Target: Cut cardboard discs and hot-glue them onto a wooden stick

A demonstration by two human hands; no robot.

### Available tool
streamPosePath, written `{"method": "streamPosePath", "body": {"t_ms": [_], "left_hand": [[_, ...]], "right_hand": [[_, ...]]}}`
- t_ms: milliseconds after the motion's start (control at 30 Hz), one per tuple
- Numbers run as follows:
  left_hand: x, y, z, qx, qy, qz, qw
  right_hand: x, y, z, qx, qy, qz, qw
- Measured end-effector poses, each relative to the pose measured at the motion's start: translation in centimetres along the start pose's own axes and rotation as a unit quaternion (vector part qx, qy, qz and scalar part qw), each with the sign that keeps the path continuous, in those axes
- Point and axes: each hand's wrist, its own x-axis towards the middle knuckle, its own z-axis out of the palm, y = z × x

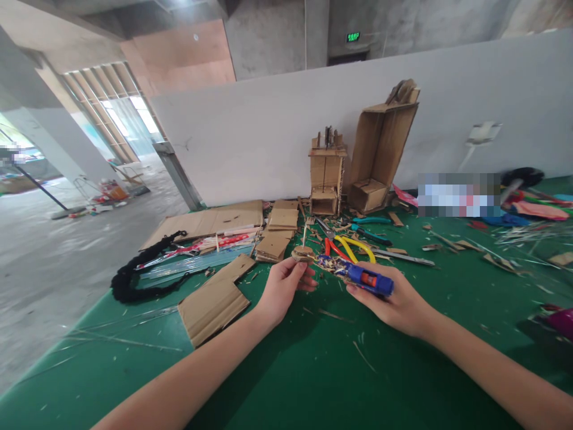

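Pinched in my left hand [286, 286] is a small round cardboard piece [303, 254]. A thin light stick [305, 234] rises upright from it. My right hand [394, 298] is wrapped around a blue glue gun [369, 279], whose body is littered with cardboard bits towards the front. Its nozzle points left and comes close to the cardboard piece; I cannot tell whether they touch. Just beyond lie yellow-handled pliers [353, 246] and a red-handled tool [333, 249], partly hidden by the glue gun.
Two cardboard structures, one small [325, 179] and one tall [385, 149], stand by the white partition [250, 131]. Cut cardboard [215, 298], black yarn [129, 280] and wrapped sticks lie left. A metal blade [405, 257], teal-handled tools [371, 235] and scraps lie right on the green table [313, 370].
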Motion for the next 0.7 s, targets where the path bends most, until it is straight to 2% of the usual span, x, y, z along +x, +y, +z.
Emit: {"method": "streamPosePath", "body": {"t_ms": [333, 700], "left_hand": [[-0.02, 0.07, 0.11, 0.008, 0.0, -0.001, 1.0], [-0.15, 0.34, 0.21, -0.017, -0.015, -0.012, 1.0]], "right_hand": [[-0.07, 0.32, 0.51, -0.005, 0.026, -0.008, 1.0], [0.09, 0.8, -0.05, -0.013, 0.025, 0.028, 0.999]]}}
